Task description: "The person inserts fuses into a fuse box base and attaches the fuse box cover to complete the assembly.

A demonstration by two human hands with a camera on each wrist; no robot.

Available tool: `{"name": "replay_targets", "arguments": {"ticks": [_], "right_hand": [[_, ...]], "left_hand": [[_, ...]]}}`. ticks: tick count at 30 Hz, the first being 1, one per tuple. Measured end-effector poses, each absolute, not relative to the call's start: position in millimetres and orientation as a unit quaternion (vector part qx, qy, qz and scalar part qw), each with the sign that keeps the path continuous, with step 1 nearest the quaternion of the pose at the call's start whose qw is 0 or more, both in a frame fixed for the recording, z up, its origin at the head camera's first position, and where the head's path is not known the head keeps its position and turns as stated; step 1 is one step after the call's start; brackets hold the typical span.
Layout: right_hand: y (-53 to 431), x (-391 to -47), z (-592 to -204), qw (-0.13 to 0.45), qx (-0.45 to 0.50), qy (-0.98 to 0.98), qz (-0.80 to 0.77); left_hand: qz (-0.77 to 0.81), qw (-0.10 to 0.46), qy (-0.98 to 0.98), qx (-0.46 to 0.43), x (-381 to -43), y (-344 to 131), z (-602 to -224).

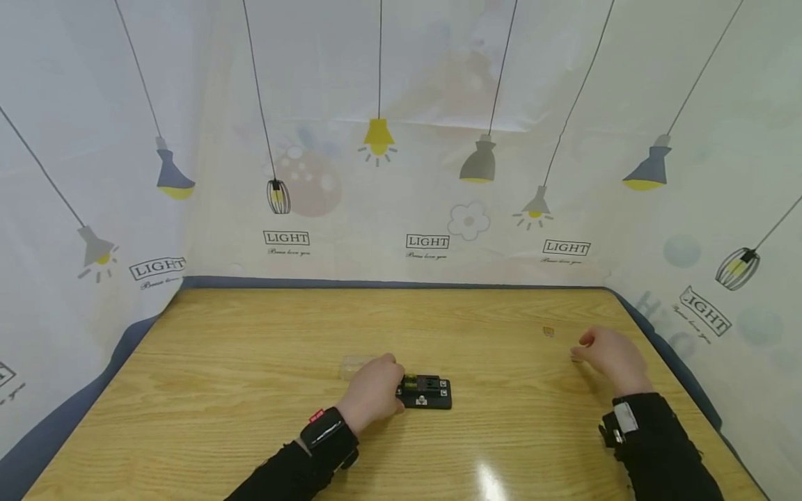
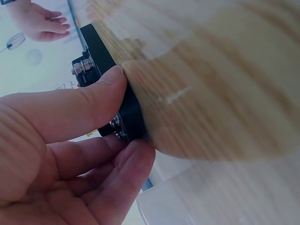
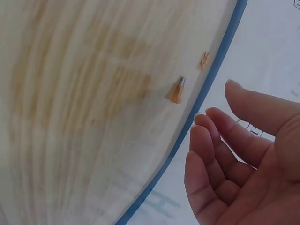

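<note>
My left hand grips the left end of a black fuse block on the wooden table. Its thumb lies along the near side in the left wrist view, fingers on the far side. Metal terminal nuts show on the block, and something yellow-green sits near the fingertips. At the right, my right hand hovers over the table, fingers loosely bent, holding nothing visible. Near it in the right wrist view are a small orange piece with a silver end and a second orange piece, possibly blade fuses.
A clear plastic cover lies just behind my left hand, partly hidden by it. The wooden table ends at a backdrop printed with hanging lamps, which rises at the back and both sides.
</note>
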State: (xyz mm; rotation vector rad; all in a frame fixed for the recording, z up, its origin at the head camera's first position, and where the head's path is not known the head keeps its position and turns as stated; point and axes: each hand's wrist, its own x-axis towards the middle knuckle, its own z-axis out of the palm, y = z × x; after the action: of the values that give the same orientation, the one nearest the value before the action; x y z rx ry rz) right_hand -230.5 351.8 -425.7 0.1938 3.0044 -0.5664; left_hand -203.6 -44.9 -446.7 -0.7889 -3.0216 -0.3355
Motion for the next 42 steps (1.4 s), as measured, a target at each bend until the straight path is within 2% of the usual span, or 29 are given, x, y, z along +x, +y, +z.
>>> {"name": "replay_targets", "arguments": {"ticks": [16, 42], "right_hand": [[358.2, -233.6, -437.8, 0.060, 0.109, 0.978, -0.167], [359.2, -247.5, -440.4, 0.093, 0.110, 0.980, -0.134]], "left_hand": [[-0.106, 0.008, -0.961, -0.257, -205.1, -44.9, -449.2], [-0.109, 0.005, -0.961, -0.253, -204.4, -44.5, -448.7]]}}
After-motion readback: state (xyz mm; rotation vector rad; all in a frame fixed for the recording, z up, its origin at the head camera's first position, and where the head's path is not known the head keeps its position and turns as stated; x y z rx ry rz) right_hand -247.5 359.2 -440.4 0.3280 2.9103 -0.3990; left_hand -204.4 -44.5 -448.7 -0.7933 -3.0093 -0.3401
